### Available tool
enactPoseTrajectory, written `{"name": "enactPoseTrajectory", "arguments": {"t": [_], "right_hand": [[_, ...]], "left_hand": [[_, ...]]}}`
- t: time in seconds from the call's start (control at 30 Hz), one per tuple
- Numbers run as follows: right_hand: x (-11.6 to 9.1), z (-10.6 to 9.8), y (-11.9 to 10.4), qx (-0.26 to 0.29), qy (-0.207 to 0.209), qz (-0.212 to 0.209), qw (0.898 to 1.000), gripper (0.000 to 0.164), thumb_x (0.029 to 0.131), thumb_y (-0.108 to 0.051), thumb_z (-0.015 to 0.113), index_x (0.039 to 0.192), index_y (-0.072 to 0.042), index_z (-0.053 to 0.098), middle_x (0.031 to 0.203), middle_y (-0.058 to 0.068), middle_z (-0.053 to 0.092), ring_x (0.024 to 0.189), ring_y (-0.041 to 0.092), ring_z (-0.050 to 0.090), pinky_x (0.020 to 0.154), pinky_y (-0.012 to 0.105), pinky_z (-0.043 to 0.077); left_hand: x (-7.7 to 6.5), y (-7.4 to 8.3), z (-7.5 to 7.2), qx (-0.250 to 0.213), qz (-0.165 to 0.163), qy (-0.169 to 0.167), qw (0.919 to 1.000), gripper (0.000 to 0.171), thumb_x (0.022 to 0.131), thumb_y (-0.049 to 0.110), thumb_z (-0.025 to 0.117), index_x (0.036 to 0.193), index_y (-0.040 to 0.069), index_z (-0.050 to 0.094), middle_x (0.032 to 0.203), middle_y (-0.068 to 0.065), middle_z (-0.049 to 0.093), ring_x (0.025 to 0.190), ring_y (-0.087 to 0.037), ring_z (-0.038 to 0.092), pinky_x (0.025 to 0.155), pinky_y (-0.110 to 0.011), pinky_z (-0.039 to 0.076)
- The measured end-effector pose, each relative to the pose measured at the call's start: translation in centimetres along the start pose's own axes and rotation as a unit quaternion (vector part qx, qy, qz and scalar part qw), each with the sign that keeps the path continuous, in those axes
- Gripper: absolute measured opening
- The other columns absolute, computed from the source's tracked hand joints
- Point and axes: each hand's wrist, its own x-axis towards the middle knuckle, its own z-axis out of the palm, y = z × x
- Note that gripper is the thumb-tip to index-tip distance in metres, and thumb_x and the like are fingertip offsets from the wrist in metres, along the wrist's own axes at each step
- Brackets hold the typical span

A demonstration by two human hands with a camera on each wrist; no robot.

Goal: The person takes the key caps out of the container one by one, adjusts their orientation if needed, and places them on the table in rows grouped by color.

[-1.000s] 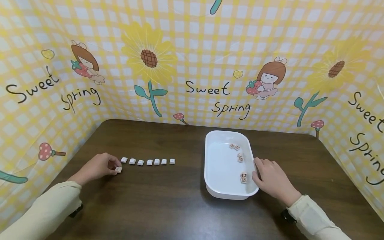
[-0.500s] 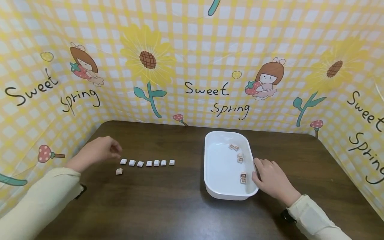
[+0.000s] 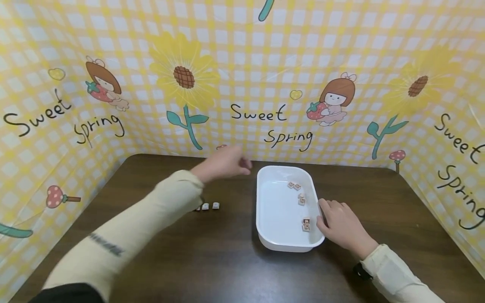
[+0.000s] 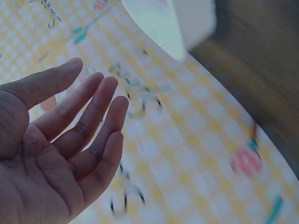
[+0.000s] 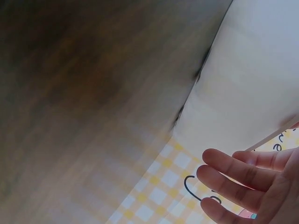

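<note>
My left hand point(image 3: 225, 162) hovers over the back of the table just left of the white basin point(image 3: 276, 214). Its fingers are loosely bent with nothing between them, as the left wrist view shows. My right hand point(image 3: 342, 227) rests against the basin's right rim, fingers nearly straight along the outer wall in the right wrist view. Inside the basin, small keycaps point(image 3: 302, 201) lie in several pairs along the right side, some showing brown undersides. Two white keycaps point(image 3: 216, 205) show fully on the table at the row's right end; the left sleeve hides most others.
The dark wooden table point(image 3: 227, 261) meets a yellow checked cloth point(image 3: 246, 71) hanging behind it and at both sides. My left forearm point(image 3: 129, 229) stretches across the table's left half.
My left hand let go of a keycap in front of the row's left end, lifted, then swept right toward the basin. My right hand stays at the rim.
</note>
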Motion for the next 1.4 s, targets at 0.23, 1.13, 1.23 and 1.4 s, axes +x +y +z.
{"name": "enactPoseTrajectory", "arguments": {"t": [0.23, 1.13, 1.23, 1.4], "right_hand": [[0.1, -0.1, 0.1, 0.007, -0.007, 0.005, 1.000, 0.018, 0.082, -0.019, 0.058, 0.092, -0.005, 0.053, 0.069, 0.001, 0.056, 0.063, 0.014, 0.046, 0.062, 0.035, 0.042], [-0.2, 0.4, 0.1, -0.012, 0.031, -0.016, 0.999, 0.017, 0.079, -0.019, 0.060, 0.086, -0.006, 0.051, 0.064, -0.002, 0.050, 0.059, 0.013, 0.045, 0.056, 0.029, 0.036], [-0.2, 0.4, 0.2, -0.015, 0.032, -0.015, 0.999, 0.018, 0.079, -0.019, 0.060, 0.086, -0.006, 0.050, 0.064, -0.002, 0.050, 0.058, 0.013, 0.045, 0.057, 0.029, 0.036], [-0.1, 0.4, 0.1, -0.015, 0.029, -0.015, 0.999, 0.018, 0.079, -0.020, 0.059, 0.087, -0.005, 0.050, 0.065, -0.001, 0.050, 0.059, 0.014, 0.046, 0.057, 0.030, 0.037]], "left_hand": [[6.8, 5.0, 3.2, -0.026, 0.014, -0.014, 0.9995, 0.013, 0.083, 0.019, 0.069, 0.095, 0.013, 0.069, 0.096, -0.001, 0.069, 0.086, -0.015, 0.062, 0.077, -0.027, 0.051], [14.5, 5.9, 15.6, 0.030, -0.027, 0.002, 0.9992, 0.011, 0.085, 0.012, 0.063, 0.075, 0.011, 0.060, 0.075, -0.001, 0.064, 0.065, -0.012, 0.052, 0.064, -0.025, 0.047], [14.6, 5.9, 15.6, 0.042, -0.022, 0.006, 0.9989, 0.016, 0.085, 0.011, 0.062, 0.070, 0.011, 0.058, 0.073, -0.001, 0.063, 0.065, -0.012, 0.052, 0.063, -0.025, 0.047], [14.4, 6.1, 15.5, 0.049, -0.022, 0.006, 0.9985, 0.016, 0.087, 0.009, 0.058, 0.071, 0.011, 0.058, 0.079, -0.002, 0.065, 0.070, -0.014, 0.056, 0.067, -0.027, 0.050]]}}
